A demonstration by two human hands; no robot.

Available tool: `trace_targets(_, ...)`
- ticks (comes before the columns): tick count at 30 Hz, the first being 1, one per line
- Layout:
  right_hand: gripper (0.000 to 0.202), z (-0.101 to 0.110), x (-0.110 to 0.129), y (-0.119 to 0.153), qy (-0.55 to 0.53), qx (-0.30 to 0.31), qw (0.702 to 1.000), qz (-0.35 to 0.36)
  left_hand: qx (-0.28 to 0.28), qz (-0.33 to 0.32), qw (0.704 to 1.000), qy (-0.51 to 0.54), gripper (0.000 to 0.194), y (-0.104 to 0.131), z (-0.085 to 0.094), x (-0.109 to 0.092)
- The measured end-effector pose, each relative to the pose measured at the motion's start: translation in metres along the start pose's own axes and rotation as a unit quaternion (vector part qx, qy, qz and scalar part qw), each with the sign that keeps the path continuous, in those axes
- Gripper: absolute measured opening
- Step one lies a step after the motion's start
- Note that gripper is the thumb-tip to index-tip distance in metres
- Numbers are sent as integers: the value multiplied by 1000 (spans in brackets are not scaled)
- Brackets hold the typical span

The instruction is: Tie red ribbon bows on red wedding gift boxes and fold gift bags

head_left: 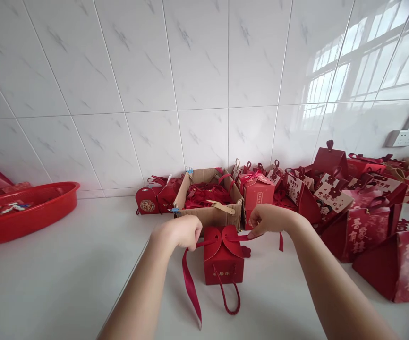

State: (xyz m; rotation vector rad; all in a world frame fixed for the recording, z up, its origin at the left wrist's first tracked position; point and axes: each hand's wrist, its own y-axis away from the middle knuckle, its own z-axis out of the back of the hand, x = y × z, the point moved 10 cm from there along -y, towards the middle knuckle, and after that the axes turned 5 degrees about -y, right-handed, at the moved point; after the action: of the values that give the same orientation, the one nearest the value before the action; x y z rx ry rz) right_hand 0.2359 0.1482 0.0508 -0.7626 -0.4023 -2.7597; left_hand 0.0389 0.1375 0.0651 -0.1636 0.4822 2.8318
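Note:
A small red gift box [223,269] stands on the white table in front of me, its two rounded top flaps parted a little. Dark red ribbon [192,288] runs through holes in the flaps and out to both sides. My left hand [181,230] is closed on the ribbon left of the box, with a long tail hanging to the table. On the other side, my right hand [266,220] pinches the ribbon's other end between thumb and fingers. A twisted cord handle [231,311] droops from the box's front.
Behind the gift box, a cardboard carton [209,218] holds loose red ribbons and a wooden stick [221,206]. Finished-looking red boxes [332,193] crowd the right side. A red plastic basket [59,203] stands at the left. The tiled wall [204,85] bounds the back.

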Motion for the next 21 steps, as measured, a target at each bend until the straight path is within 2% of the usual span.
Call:
trace_targets(3, 35, 3, -6, -2, 0, -10, 1000, -6, -18, 13, 1000, 4, 19, -5, 1, 5)
trace_targets(7, 34, 11, -6, 9, -12, -17, 1000, -2, -45, 11, 999, 20, 7, -3, 10, 12)
trace_targets(9, 36, 16, 4, 20, -47, -14, 998, 26, -67, -2, 997, 31, 8, 3, 17, 12)
trace_targets(11, 39, 21, 21, 32, -129, -5, 988, 80, -89, -15, 995, 45, 11, 11, 26, 9)
trace_targets(14, 36, 34, 45, 47, -291, -12, 942, 167, -132, -25, 987, 93, 16, 25, 39, 6)
trace_targets(17, 26, 45, 56, 50, -430, -30, 873, 229, -194, -52, 968, 149, 29, 37, 55, 1)
trace_targets(19, 18, 47, 56, 46, -505, -30, 828, 243, -212, -74, 958, 176, 34, 42, 61, -4)
trace_targets(21, 21, 45, 52, 39, -550, -30, 800, 237, -209, -91, 949, 216, 35, 45, 62, -9)
